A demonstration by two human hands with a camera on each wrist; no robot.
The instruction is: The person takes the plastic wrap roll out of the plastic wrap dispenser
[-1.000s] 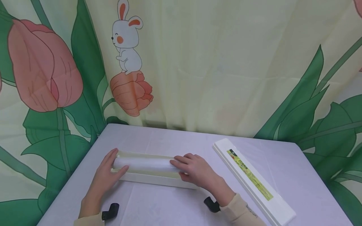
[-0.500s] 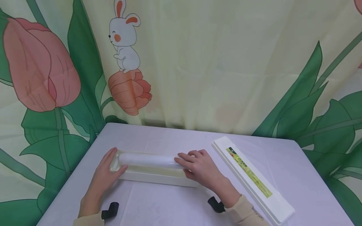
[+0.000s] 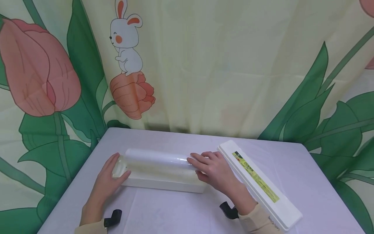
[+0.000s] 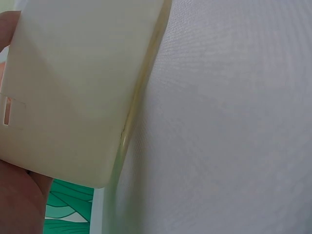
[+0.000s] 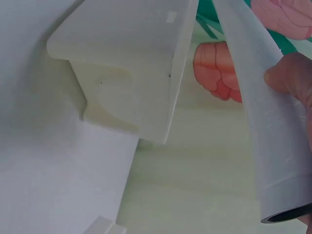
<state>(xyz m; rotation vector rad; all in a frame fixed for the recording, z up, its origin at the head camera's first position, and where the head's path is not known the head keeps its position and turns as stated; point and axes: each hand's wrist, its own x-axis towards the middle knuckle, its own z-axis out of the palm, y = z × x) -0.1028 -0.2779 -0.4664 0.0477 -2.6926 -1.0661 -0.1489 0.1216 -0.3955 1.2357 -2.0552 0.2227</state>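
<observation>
A roll of cling film (image 3: 157, 158), clear and shiny, is raised over its long white open box (image 3: 163, 185). My right hand (image 3: 217, 172) grips the roll near its right end. The right wrist view shows the roll (image 5: 270, 126) tilted and apart from the box (image 5: 122, 39), its hollow core end facing down. With thumb and fingers spread across the box's left end, my left hand (image 3: 102, 188) holds it on the table. In the left wrist view the box wall (image 4: 78, 87) fills much of the frame, with fingers partly hidden behind it.
A long white lid (image 3: 284, 209) with a yellow-green label (image 3: 257, 177) lies slantwise to the right of the box. White cloth covers the table (image 3: 163, 211). Behind it hangs a curtain (image 3: 204, 65) printed with tulips and a rabbit. Black camera mounts (image 3: 113, 218) sit at both wrists.
The roll has risen out of the box, going up and slightly right with my right hand. My left hand stays at the box's left end.
</observation>
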